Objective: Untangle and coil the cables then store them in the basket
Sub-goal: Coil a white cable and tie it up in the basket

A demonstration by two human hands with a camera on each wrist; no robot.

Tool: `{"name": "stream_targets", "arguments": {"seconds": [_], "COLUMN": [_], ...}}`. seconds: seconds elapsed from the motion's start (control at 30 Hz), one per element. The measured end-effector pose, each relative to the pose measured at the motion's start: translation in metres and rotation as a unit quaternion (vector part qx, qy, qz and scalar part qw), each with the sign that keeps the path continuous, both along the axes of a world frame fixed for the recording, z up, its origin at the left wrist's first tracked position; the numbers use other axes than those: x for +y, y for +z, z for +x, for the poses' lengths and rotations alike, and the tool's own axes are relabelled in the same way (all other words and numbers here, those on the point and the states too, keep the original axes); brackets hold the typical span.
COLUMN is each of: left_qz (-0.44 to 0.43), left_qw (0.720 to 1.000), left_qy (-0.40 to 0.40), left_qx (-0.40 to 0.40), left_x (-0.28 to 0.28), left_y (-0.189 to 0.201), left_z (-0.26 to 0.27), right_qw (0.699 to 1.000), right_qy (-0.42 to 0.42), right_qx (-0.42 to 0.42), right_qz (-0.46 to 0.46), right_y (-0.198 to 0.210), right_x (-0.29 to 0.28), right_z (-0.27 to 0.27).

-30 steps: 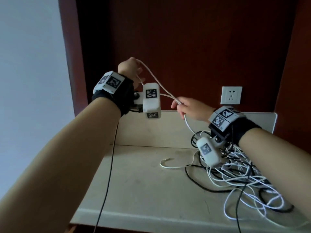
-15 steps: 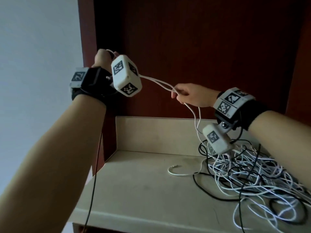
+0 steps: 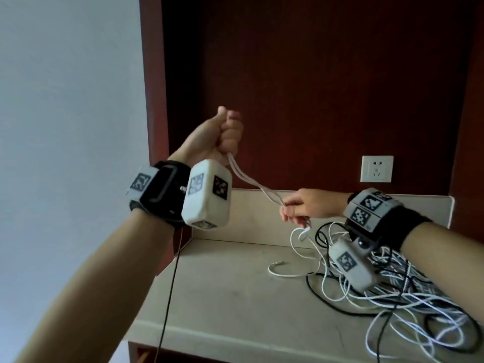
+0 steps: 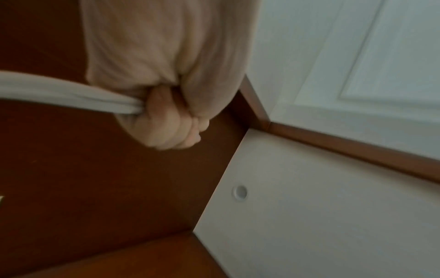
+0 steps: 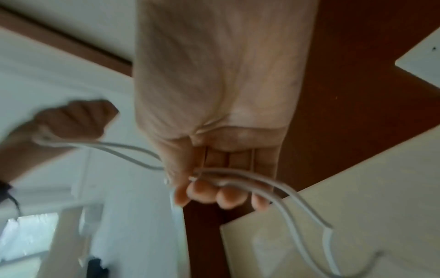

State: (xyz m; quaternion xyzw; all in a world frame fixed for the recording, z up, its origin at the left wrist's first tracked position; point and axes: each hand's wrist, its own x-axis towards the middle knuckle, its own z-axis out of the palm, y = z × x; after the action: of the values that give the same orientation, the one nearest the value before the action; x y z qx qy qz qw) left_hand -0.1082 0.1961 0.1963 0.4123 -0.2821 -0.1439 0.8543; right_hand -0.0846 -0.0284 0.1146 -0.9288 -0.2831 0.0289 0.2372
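My left hand is raised in a fist above the counter's left end and grips a doubled white cable; the fist shows the strands leaving to the left. The cable runs down and right to my right hand, whose curled fingers hold the same white cable. Below the right hand the cable drops into a tangle of white and black cables on the counter. No basket is in view.
The beige counter has a low back rim and a front edge close to me. A white wall socket sits on the dark wood back panel. A loose white cable end lies mid-counter. A thin black wire hangs from my left wrist.
My left hand has turned thumb-up and come lower and rightward. My right hand has dropped toward the counter and moved right. The cable span between the hands now slopes down steeply.
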Motion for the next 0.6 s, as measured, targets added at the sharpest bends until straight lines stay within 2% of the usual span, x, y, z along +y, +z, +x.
{"name": "stream_targets", "arguments": {"seconds": [0.07,0.13,0.27,0.37,0.47,0.6], "left_qz": [0.162,0.271,0.398,0.399,0.386,0.274], "left_qw": [0.986,0.959,0.903,0.903,0.916,0.958], "left_qy": [-0.030,-0.078,-0.160,-0.160,-0.103,-0.028], "left_qx": [-0.027,-0.018,-0.012,0.008,0.039,0.079], "left_x": [-0.014,-0.025,-0.036,-0.038,-0.046,-0.057], "left_y": [-0.021,-0.045,-0.094,-0.113,-0.121,-0.127], "left_z": [-0.022,-0.035,-0.041,-0.030,-0.020,-0.006], "right_qw": [0.992,0.975,0.968,0.969,0.972,0.974], "right_qy": [-0.056,-0.110,-0.148,-0.138,-0.124,-0.037], "right_qx": [-0.103,-0.167,-0.185,-0.200,-0.196,-0.026], "right_qz": [-0.057,-0.092,-0.081,-0.041,0.037,0.223], "right_y": [-0.003,0.003,0.022,0.029,0.023,0.013], "right_x": [-0.015,-0.026,-0.038,-0.035,-0.023,-0.003], "right_z": [0.005,0.004,-0.011,-0.022,-0.028,-0.046]}}
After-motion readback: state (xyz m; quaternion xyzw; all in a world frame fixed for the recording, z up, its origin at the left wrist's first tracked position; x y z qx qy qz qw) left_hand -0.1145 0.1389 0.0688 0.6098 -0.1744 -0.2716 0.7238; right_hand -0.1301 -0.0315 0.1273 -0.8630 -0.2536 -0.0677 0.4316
